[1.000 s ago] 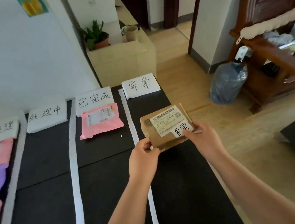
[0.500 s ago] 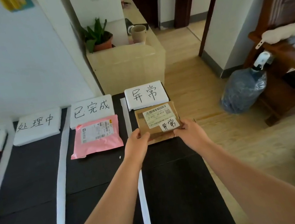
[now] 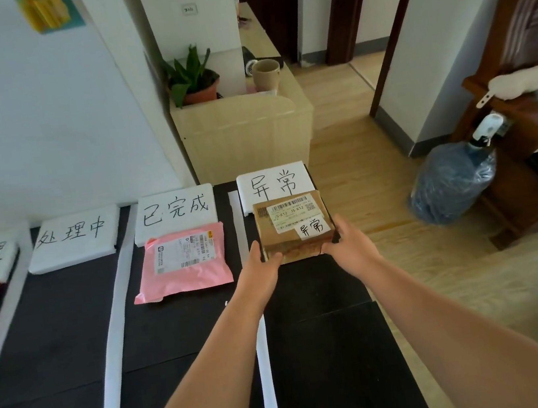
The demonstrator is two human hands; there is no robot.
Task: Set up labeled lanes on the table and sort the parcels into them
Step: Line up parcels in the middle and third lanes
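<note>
Left hand point(image 3: 264, 264) and right hand point(image 3: 349, 245) are gripping the near corners of a box point(image 3: 293, 224), which is lying in the rightmost lane point(image 3: 316, 301), against its sign point(image 3: 273, 182). It is looking stiff and light, best held by opposite sides.

A potted plant point(image 3: 191, 76) with long green leaves is sitting in a terracotta pot on top of a pale wooden cabinet point(image 3: 244, 138). A beige mug point(image 3: 266, 74) is standing upright near it, to the right. On the white wall point(image 3: 24, 117) a yellow and teal sheet point(image 3: 50, 9) is hanging, cut off by the upper edge of the view. A large water bottle point(image 3: 451, 181) wrapped in clear plastic is resting on the wooden floor point(image 3: 383, 215), just beside a dark wooden bench point(image 3: 537, 10). A white padded roll point(image 3: 533, 80) is lying along the bench's arm. Beyond the cabinet a dark door frame point(image 3: 336, 7) is showing at the end of a passage.
</note>
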